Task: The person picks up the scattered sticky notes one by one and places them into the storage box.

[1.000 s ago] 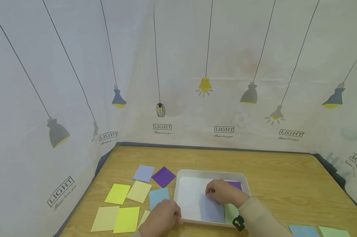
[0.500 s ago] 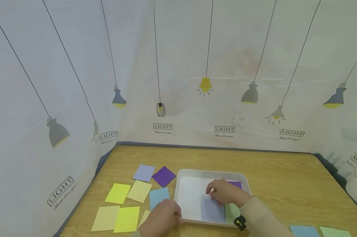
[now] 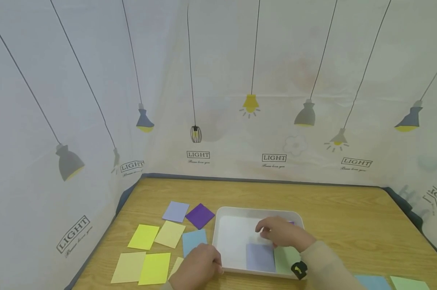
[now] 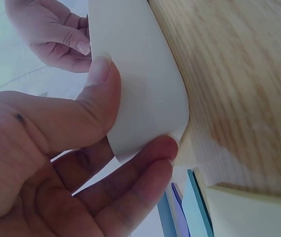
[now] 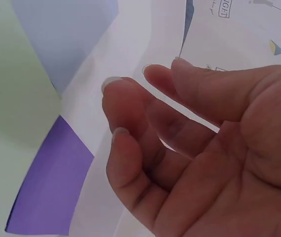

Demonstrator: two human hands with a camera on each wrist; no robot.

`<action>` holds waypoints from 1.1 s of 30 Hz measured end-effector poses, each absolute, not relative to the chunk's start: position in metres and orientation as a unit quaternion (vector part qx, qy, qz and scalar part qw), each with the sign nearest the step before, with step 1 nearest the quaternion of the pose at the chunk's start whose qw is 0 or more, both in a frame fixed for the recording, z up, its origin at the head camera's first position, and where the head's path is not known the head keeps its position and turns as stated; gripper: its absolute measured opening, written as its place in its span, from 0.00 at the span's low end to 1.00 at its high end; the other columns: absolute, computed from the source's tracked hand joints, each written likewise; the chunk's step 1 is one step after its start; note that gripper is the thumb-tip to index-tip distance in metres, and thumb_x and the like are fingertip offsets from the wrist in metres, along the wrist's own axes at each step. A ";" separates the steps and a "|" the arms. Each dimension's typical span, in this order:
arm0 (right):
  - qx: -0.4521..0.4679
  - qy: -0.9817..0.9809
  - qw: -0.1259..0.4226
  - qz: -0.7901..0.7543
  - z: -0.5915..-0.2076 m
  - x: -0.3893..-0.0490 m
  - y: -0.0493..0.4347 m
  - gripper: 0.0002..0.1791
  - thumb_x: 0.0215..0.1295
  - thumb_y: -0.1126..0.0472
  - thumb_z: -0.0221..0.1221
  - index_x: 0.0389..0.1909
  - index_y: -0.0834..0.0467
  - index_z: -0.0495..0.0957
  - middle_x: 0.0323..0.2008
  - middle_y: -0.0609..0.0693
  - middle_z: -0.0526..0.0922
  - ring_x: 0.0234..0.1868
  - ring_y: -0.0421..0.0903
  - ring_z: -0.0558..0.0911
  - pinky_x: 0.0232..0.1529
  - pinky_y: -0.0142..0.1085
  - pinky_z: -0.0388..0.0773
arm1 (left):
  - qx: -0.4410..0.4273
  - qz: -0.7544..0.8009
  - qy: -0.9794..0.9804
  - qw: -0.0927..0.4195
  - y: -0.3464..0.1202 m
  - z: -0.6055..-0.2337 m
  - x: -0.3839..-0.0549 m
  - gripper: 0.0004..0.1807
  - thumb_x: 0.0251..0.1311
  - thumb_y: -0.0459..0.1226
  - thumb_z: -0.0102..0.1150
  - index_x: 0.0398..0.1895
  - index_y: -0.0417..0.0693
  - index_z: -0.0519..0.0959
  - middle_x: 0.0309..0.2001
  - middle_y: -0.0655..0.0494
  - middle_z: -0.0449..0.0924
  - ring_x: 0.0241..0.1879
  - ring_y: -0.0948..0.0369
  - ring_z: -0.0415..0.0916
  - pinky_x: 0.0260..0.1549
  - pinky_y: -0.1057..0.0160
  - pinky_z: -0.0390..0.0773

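Observation:
A white tray (image 3: 223, 237) sits on the wooden table. My left hand (image 3: 201, 264) grips its near left corner; in the left wrist view the thumb lies along the tray wall (image 4: 147, 84) and the fingers are around the corner. Inside the tray, a lavender paper square (image 3: 260, 258) lies flat near the front edge, beside a light green square (image 3: 286, 257). Behind the green one is a purple square (image 5: 56, 182), mostly covered by my hand in the head view. My right hand (image 3: 281, 231) hovers over the tray, fingers loosely bent and holding nothing.
Left of the tray lie loose paper squares: lavender (image 3: 176, 212), purple (image 3: 200, 216), blue (image 3: 194, 241), bright yellow (image 3: 143, 237) and pale yellow (image 3: 170, 234), among others. A blue (image 3: 374, 282) and a green square (image 3: 408, 283) lie at the front right. A lamp-printed curtain (image 3: 225, 161) surrounds the table.
My right hand has come off the lavender square and shifted slightly right and up, uncovering more of that square and hiding more of the purple one. The left hand stays put.

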State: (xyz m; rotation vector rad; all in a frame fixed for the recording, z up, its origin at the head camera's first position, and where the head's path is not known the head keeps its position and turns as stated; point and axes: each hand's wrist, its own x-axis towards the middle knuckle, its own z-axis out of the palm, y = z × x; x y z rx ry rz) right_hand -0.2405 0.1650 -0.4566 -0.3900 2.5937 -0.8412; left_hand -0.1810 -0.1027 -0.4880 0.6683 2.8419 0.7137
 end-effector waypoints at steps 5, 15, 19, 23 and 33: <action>-0.163 0.932 0.161 -0.282 -0.452 -0.240 0.173 0.08 0.67 0.65 0.62 0.46 0.58 0.83 0.35 0.48 0.83 0.32 0.45 0.80 0.35 0.39 0.78 | 0.227 0.237 0.943 0.062 -0.103 -0.487 -0.180 0.08 0.50 0.35 0.72 0.17 0.53 0.85 0.21 0.69 0.78 0.23 0.72 0.67 0.26 0.70 0.72; -0.226 0.930 0.101 -0.270 -0.451 -0.236 0.200 0.09 0.66 0.62 0.63 0.44 0.61 0.82 0.38 0.48 0.86 0.41 0.48 0.83 0.43 0.43 0.81 | 0.239 0.234 0.941 0.046 -0.103 -0.487 -0.178 0.09 0.50 0.36 0.73 0.16 0.54 0.85 0.22 0.69 0.78 0.24 0.73 0.68 0.26 0.71 0.72; -0.237 0.925 0.090 -0.284 -0.451 -0.233 0.210 0.08 0.66 0.63 0.62 0.43 0.63 0.82 0.38 0.49 0.85 0.40 0.46 0.82 0.41 0.39 0.81 | 0.242 0.232 0.941 0.043 -0.103 -0.487 -0.179 0.09 0.50 0.36 0.72 0.16 0.54 0.84 0.22 0.69 0.79 0.23 0.73 0.67 0.25 0.71 0.72; -0.208 0.927 0.095 -0.298 -0.451 -0.228 0.217 0.07 0.66 0.63 0.62 0.42 0.61 0.82 0.38 0.48 0.84 0.40 0.45 0.81 0.40 0.40 0.80 | 0.243 0.232 0.941 0.043 -0.103 -0.486 -0.179 0.09 0.50 0.36 0.73 0.16 0.53 0.84 0.22 0.68 0.79 0.23 0.73 0.67 0.25 0.71 0.72; -0.185 0.935 0.087 -0.289 -0.454 -0.218 0.233 0.08 0.67 0.61 0.62 0.43 0.60 0.82 0.36 0.45 0.83 0.39 0.42 0.80 0.40 0.38 0.79 | 0.248 0.234 0.939 0.039 -0.104 -0.488 -0.180 0.09 0.49 0.35 0.72 0.16 0.54 0.84 0.22 0.69 0.79 0.22 0.73 0.67 0.25 0.71 0.71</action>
